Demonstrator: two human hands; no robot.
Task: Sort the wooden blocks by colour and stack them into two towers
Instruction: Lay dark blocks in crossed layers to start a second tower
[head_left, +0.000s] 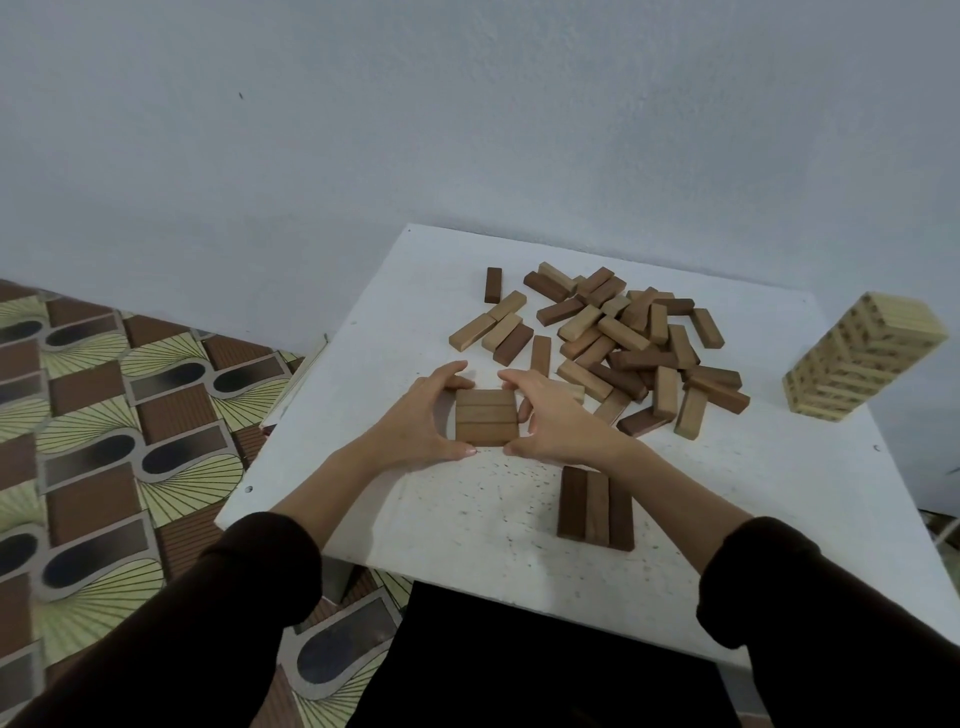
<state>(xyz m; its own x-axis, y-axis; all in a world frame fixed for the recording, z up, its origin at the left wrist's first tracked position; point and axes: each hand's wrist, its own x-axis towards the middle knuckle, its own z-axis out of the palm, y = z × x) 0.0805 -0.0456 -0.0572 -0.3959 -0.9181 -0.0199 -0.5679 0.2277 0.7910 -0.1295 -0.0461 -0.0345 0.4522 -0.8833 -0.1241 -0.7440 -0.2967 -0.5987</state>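
A low stack of light brown blocks (487, 417), three side by side on top, stands on the white table (363, 457). My left hand (415, 421) presses its left side and my right hand (550, 415) its right side, squeezing the blocks together. Three dark brown blocks (596, 508) lie side by side on the table near the front, below my right wrist. A loose heap of mixed light and dark blocks (623, 343) lies behind my hands.
A tall tower of pale printed blocks (857, 358) stands at the table's right edge. The table's left edge drops to a patterned floor (104, 415). A pale wall (467, 130) runs behind the table.
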